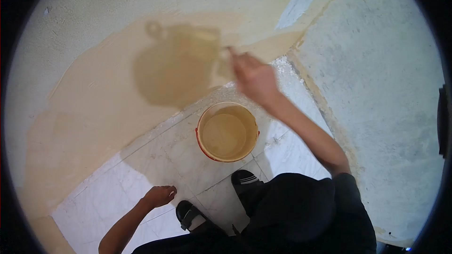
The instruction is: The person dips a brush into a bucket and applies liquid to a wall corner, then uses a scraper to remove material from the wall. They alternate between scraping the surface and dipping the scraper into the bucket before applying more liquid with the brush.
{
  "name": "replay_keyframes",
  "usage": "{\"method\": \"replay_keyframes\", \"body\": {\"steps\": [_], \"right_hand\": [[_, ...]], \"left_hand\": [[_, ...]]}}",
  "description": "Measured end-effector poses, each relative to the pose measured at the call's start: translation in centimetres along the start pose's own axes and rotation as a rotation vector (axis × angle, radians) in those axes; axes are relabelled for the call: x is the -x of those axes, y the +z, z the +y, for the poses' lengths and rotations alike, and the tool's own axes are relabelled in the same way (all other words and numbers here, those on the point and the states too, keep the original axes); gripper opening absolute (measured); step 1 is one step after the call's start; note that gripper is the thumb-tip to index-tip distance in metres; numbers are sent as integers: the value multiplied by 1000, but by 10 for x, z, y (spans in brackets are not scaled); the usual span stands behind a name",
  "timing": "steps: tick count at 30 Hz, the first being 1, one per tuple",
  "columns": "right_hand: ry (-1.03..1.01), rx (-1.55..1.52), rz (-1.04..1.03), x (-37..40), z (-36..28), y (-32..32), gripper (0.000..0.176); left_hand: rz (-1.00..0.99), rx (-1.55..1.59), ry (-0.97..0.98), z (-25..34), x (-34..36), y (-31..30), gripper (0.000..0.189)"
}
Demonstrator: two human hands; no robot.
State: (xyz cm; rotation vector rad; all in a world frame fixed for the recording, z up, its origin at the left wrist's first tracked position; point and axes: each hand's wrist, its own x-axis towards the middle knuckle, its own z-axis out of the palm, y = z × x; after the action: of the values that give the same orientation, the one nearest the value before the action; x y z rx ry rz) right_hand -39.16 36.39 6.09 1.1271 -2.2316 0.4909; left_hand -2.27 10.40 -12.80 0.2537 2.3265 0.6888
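My right hand (254,76) is raised in front of the wall (108,73), its fingers closed round the dark handle of a tool. Motion blurs the tool's tan far end, and its exact shape is hard to make out. Below it, a round bucket (225,132) with a red handle stands on the tiled floor, tan liquid inside. My left hand (161,196) hangs low over the tiles with its fingers curled together and nothing visible in them. A smooth tan coat covers a wide band of the lower wall, crossed by a dark shadow.
A grey-green wall (381,89) rises on the right and meets the coated wall at a corner. White residue lies along the floor edge (285,68). My feet in black sandals (190,215) stand close to the bucket. A white streak (301,0) marks the upper wall.
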Motion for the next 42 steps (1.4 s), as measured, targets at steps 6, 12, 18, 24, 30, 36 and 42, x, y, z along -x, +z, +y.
{"method": "replay_keyframes", "body": {"steps": [6, 12, 18, 24, 30, 36, 42], "right_hand": [[485, 393, -182, 44, 144, -42, 39], [664, 4, -179, 70, 85, -102, 33], [334, -282, -713, 44, 17, -119, 30], [-342, 78, -1038, 45, -28, -54, 16], [-522, -20, -972, 57, -48, -11, 5], [-461, 84, -1064, 65, -50, 7, 6], [-434, 96, -1112, 66, -53, 12, 5]], "left_hand": [[-42, 76, -101, 5, 17, -7, 24], [-25, 36, -109, -19, 9, -3, 22], [2, -42, -89, -13, -24, -14, 21], [106, 80, 28, 11, -23, -36, 15], [43, 20, 44, 1, -7, -9, 16], [64, 20, 164, 7, -13, -4, 17], [88, 17, 167, 9, -19, -3, 15]]}}
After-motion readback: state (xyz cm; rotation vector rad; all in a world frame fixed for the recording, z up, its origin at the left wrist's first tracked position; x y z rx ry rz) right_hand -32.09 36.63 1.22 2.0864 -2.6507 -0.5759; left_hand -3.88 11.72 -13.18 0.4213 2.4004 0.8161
